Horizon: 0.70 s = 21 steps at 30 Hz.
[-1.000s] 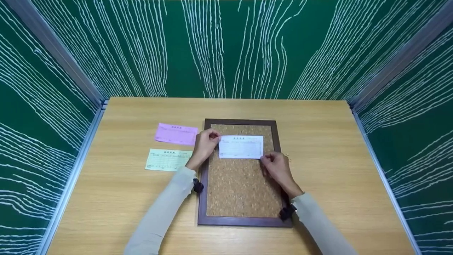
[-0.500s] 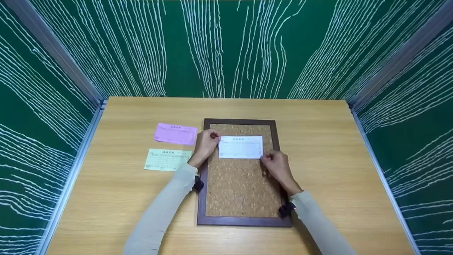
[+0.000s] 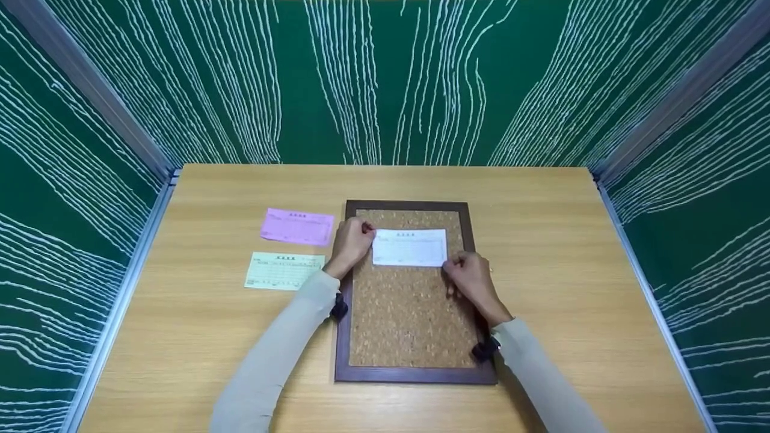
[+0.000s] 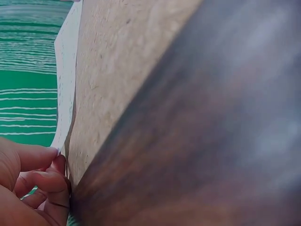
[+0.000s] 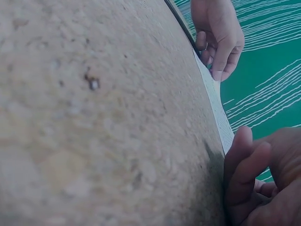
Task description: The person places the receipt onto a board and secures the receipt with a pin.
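Observation:
A white printed paper slip [image 3: 409,248] lies over the upper part of a cork board [image 3: 412,325] with a dark brown frame. My left hand [image 3: 354,243] pinches the slip's upper left corner between thumb and finger; in the left wrist view the thumb [image 4: 37,157] presses at the paper's end. At the lower right corner my right hand [image 3: 471,278] pinches the slip, its other fingers curled above the cork. The right wrist view shows the paper [image 5: 220,113] stretched between both hands, close over the cork.
A pink slip [image 3: 298,227] and a green slip [image 3: 284,270] lie on the wooden table [image 3: 198,337] left of the board; the left forearm overlaps the green one. Tiny gold-coloured bits [image 3: 490,270] sit just right of the board. Green walls with white lines stand around the table.
The slip's lower right corner has shifted up very slightly, with the right hand a touch higher. Both hands keep their pinch on the corners throughout.

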Each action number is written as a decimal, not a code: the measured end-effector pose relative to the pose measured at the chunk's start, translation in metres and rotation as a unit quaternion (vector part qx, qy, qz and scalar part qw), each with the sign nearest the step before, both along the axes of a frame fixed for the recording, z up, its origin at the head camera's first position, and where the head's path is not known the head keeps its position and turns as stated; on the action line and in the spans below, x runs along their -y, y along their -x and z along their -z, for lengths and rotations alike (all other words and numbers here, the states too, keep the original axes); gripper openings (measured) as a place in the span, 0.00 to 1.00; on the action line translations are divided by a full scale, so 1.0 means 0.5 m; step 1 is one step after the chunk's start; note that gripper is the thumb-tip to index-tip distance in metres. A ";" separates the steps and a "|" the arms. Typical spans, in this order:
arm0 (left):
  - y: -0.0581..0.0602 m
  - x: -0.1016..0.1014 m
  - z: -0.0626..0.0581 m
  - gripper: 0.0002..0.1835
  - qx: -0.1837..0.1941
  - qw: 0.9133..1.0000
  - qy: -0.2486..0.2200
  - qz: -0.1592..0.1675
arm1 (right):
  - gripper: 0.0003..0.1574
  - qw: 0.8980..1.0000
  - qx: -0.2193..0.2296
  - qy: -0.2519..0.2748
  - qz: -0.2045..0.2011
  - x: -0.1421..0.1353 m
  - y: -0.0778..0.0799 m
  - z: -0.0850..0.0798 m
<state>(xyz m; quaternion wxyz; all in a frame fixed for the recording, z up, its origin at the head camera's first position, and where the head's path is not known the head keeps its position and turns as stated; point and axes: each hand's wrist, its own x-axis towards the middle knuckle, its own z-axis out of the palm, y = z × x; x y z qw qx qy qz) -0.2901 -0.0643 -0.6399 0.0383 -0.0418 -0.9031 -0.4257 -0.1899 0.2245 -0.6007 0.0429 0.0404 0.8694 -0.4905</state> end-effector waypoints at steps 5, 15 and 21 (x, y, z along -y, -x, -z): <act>0.010 -0.004 0.016 0.04 -0.008 1.000 0.024 -0.007 | 0.10 1.000 -0.001 -0.003 0.005 0.002 0.005 0.003; 0.018 -0.007 0.022 0.06 -0.002 0.999 0.044 -0.007 | 0.10 1.000 0.002 -0.012 0.003 0.003 0.008 0.000; 0.021 -0.010 0.026 0.06 -0.002 0.998 0.061 -0.003 | 0.10 1.000 0.011 -0.016 -0.002 0.002 0.009 -0.003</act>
